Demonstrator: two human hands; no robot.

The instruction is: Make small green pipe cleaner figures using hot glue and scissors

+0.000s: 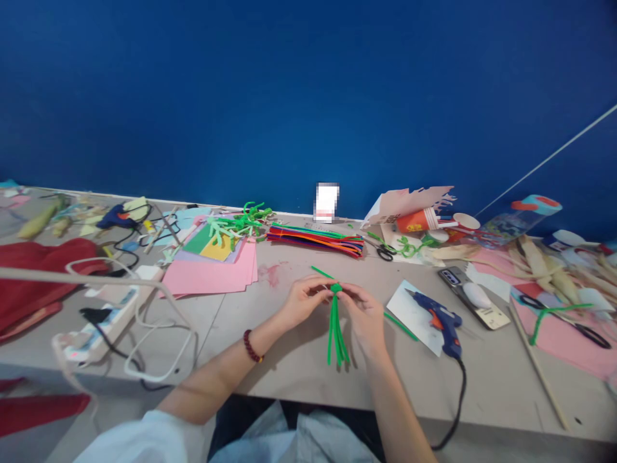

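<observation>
White sleeve [144, 440] — fingers [321, 289] on green pipe cleaners [336, 334]

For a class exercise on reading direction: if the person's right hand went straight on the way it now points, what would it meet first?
The right hand would meet the knotted green pipe cleaner bundle first; its fingertips seem to touch it, though depth is unclear.

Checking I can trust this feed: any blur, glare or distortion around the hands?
Head view: the left hand, right hand and green pipe cleaners look fairly sharp under even, glare-free light, with soft shadow on the tabletop. Wide-angle distortion bows the table edge. The white card by the wall is pixelated.
</observation>
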